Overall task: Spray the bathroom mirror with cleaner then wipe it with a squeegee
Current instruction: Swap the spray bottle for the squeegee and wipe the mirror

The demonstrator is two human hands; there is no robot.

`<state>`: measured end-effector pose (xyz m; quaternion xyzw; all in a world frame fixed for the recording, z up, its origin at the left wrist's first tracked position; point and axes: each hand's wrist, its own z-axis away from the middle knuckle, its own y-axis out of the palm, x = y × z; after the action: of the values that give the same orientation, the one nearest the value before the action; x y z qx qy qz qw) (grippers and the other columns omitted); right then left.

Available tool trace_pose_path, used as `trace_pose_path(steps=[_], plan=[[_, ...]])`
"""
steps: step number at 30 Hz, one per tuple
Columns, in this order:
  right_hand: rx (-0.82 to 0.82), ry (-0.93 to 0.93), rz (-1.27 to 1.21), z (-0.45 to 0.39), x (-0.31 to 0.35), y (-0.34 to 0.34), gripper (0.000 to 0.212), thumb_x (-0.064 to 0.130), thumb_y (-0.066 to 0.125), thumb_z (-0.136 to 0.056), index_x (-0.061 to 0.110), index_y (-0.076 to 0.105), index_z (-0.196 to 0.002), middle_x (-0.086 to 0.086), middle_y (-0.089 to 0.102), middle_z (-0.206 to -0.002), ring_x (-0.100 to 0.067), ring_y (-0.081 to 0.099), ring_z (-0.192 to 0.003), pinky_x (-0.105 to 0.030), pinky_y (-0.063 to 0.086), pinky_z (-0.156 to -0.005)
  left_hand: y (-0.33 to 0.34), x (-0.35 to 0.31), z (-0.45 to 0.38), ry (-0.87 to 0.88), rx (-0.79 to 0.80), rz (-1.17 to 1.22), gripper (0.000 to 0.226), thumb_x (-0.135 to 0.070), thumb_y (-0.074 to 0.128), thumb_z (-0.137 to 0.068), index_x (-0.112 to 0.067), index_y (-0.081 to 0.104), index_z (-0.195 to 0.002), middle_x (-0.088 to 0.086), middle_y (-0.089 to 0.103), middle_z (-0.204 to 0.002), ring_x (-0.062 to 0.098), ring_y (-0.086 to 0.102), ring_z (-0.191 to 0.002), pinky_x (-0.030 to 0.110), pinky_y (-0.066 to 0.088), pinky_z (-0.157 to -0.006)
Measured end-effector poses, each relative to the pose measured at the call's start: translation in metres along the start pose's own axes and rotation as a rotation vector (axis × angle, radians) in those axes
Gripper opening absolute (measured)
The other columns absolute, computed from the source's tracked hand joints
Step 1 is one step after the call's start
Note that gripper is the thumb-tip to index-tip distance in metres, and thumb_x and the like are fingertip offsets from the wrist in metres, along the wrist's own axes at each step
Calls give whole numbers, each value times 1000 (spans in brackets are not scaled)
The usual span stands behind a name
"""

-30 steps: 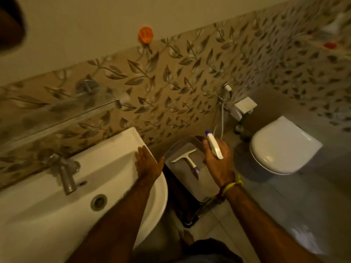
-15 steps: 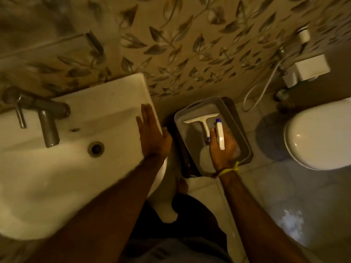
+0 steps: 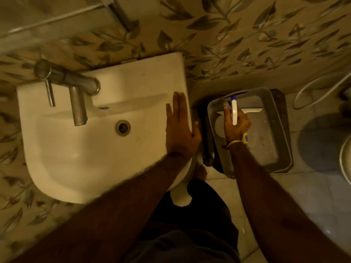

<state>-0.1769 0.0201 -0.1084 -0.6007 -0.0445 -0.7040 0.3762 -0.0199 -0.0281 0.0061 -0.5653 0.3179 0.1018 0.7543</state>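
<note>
My right hand (image 3: pixel 236 126) grips a white spray bottle (image 3: pixel 234 112) with a blue nozzle tip, held low inside a grey plastic basket (image 3: pixel 281 149) on the floor. The white squeegee (image 3: pixel 252 110) lies in the basket; its blade shows just beyond my fingers and its blue handle end pokes out beside my wrist. My left hand (image 3: pixel 180 130) lies flat, fingers together, on the right rim of the white washbasin (image 3: pixel 95 149). The mirror is out of view.
A steel tap (image 3: pixel 76 95) juts over the basin bowl. A glass shelf (image 3: pixel 57 21) runs along the leaf-patterned wall at top left. A hose (image 3: pixel 311 88) curls on the floor right of the basket, and the toilet's edge (image 3: pixel 345 160) shows at far right.
The camera has tilted further down over basin and floor. My right hand has lowered the spray bottle deeper into the basket, over the squeegee. My left hand stays on the basin rim.
</note>
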Motion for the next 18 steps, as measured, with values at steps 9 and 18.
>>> trace_pose_path(steps=[9, 18], plan=[[44, -222, 187, 11, -38, -14, 35, 45, 64, -91, 10, 68, -89, 0, 63, -79, -10, 56, -72, -30, 53, -76, 1, 1, 0, 10, 5, 2, 84, -22, 57, -97, -15, 6, -163, 1, -1, -171, 34, -2, -157, 44, 11, -124], [70, 33, 297, 34, -55, -29, 76, 18, 71, -77, 12, 43, -147, -17, 60, -120, -33, 57, -113, -40, 48, -99, 1, 0, 2, 31, -21, -30, 82, -27, 52, -95, -15, 8, -163, 2, 3, -171, 40, 7, -155, 39, 12, -116]])
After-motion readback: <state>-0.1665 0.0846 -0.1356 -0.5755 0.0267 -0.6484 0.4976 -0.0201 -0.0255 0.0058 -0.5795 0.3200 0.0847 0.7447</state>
